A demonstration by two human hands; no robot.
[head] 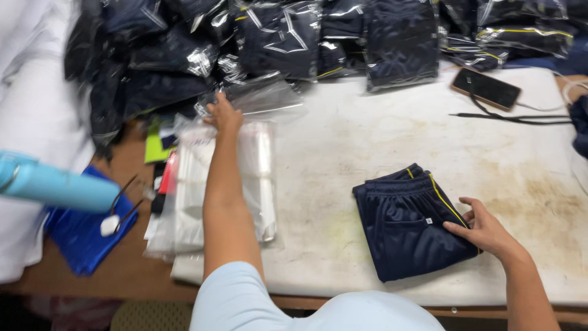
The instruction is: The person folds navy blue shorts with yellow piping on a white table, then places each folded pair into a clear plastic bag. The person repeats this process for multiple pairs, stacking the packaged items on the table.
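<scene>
Left hand (224, 114) reaches onto a stack of clear bags (202, 184); right hand (484, 230) rests on folded navy shorts (407, 224)

Left arm: we stretch it forward, bare forearm straight.
Left hand (223, 114): fingers spread, palm down.
Right hand (481, 228): palm down, fingers flat, wrist angled inward.

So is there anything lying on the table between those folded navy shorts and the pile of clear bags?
Nothing visible does. Between the folded navy shorts under the right hand and the stack of clear plastic bags, which the left hand touches at its far end, only stained white tabletop shows.
</scene>
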